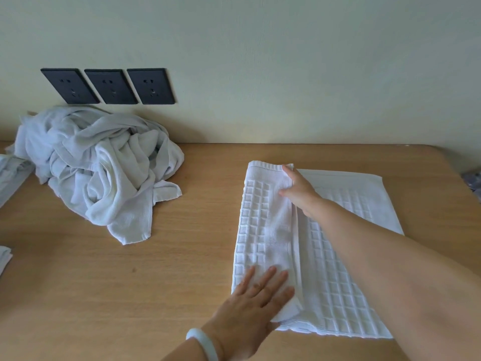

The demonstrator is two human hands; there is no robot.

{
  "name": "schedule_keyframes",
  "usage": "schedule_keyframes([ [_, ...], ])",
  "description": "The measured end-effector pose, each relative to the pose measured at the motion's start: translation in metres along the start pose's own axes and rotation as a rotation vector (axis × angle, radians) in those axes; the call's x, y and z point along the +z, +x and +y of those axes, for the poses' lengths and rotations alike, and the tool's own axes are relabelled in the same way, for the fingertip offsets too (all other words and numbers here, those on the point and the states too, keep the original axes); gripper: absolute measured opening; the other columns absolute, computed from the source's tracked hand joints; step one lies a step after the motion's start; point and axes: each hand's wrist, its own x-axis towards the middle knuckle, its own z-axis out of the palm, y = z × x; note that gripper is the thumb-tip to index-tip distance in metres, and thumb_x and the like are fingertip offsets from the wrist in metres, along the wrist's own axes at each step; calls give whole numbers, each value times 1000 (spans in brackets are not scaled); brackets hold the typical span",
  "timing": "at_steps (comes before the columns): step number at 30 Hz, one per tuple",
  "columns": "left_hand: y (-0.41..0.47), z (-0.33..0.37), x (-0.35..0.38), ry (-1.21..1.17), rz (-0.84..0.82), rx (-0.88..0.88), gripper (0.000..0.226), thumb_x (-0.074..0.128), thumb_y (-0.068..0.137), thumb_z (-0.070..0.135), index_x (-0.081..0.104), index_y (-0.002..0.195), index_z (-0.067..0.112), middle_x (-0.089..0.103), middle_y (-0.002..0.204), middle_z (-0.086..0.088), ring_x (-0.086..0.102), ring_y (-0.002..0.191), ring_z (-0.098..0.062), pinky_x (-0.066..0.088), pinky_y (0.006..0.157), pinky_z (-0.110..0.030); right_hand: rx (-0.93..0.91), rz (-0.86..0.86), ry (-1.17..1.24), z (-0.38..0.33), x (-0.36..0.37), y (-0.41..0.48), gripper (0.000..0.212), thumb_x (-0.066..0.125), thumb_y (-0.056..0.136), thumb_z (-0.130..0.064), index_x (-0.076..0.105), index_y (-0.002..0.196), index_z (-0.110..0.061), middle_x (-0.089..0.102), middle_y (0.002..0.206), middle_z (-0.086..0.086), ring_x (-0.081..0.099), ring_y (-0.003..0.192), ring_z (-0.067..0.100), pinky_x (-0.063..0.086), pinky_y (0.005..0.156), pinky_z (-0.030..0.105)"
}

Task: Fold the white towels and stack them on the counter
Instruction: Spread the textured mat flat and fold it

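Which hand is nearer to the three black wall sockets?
Right. The right hand holds the flap of the waffle towel at its far end, nearer the wall, below and right of the sockets; the left hand lies flat on the towel's near end, farther from them.

Towel [325, 269]: white, raised square-grid weave. Heaped towels [96, 168]: plain white. Counter [130, 282]: light wood grain. Sockets [109, 86]: black. Bracelet [201, 343]: pale.
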Motion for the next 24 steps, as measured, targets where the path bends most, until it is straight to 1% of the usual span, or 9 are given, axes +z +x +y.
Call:
schedule_keyframes([
  [2, 1, -1, 2, -14, -13, 25, 69, 31, 98, 59, 20, 156, 24, 14, 163, -8, 15, 150, -29, 14, 112, -50, 34, 32, -254, -1, -1, 1, 73, 52, 91, -7, 20, 152, -32, 4, 162, -1, 13, 146, 26, 26, 110, 34],
  [5, 9, -15, -9, -79, 97, -63, 56, 27, 102, 46, 29, 153, 23, 21, 161, -8, 20, 148, -30, 16, 113, -49, -22, 303, -642, -1, 7, -19, 64, 50, 94, -13, 24, 152, -17, 3, 162, 12, 19, 143, 35, 25, 113, 43],
  [7, 23, -37, -15, -86, 165, -227, 53, 27, 102, 33, 32, 152, 15, 26, 160, -11, 21, 148, -29, 22, 114, -48, -234, 400, -631, 15, 36, -51, 61, 53, 92, -7, 30, 149, -3, 17, 158, 20, 24, 143, 38, 25, 115, 45],
  [9, 44, -63, -18, -49, 120, -306, 55, 25, 98, 21, 29, 151, 9, 25, 159, -14, 19, 148, -30, 25, 118, -50, -353, 411, -647, 43, 79, -88, 54, 49, 92, -8, 38, 143, 4, 30, 153, 22, 33, 140, 37, 26, 116, 45],
  [12, 78, -99, -23, -68, -63, -277, 64, 2, 95, 36, 4, 156, 18, -2, 164, -5, -6, 150, -23, 7, 123, -45, -229, 369, -732, 66, 112, -120, 57, 29, 97, -30, 39, 144, 1, 31, 153, 16, 32, 143, 28, 19, 114, 43],
  [14, 92, -116, -24, -129, -196, -259, 59, 3, 100, 44, -14, 154, 27, -23, 161, 4, -21, 148, -16, -3, 123, -44, -150, 412, -749, 67, 112, -126, 63, 25, 97, -40, 35, 146, 0, 32, 154, 15, 28, 144, 26, 19, 115, 43],
  [16, 101, -125, -28, -125, -226, -267, 60, 12, 104, 46, -17, 153, 30, -26, 160, 6, -23, 147, -13, -3, 122, -46, -111, 432, -780, 67, 108, -135, 69, 23, 98, -47, 30, 149, -2, 27, 157, 14, 24, 146, 28, 18, 116, 43],
  [21, 119, -129, -33, -58, -232, -338, 60, 12, 104, 45, -17, 153, 25, -24, 161, 1, -22, 148, -15, -8, 121, -46, -52, 405, -813, 82, 106, -165, 75, 10, 99, -56, 23, 152, -5, 24, 157, 16, 22, 146, 28, 21, 117, 45],
  [24, 135, -119, -36, -2, -125, -295, 59, 13, 105, 43, -14, 154, 24, -20, 162, -4, -20, 149, -21, -9, 121, -47, -17, 419, -821, 81, 109, -165, 75, 12, 98, -55, 25, 151, -4, 25, 156, 18, 24, 146, 30, 22, 115, 47],
])
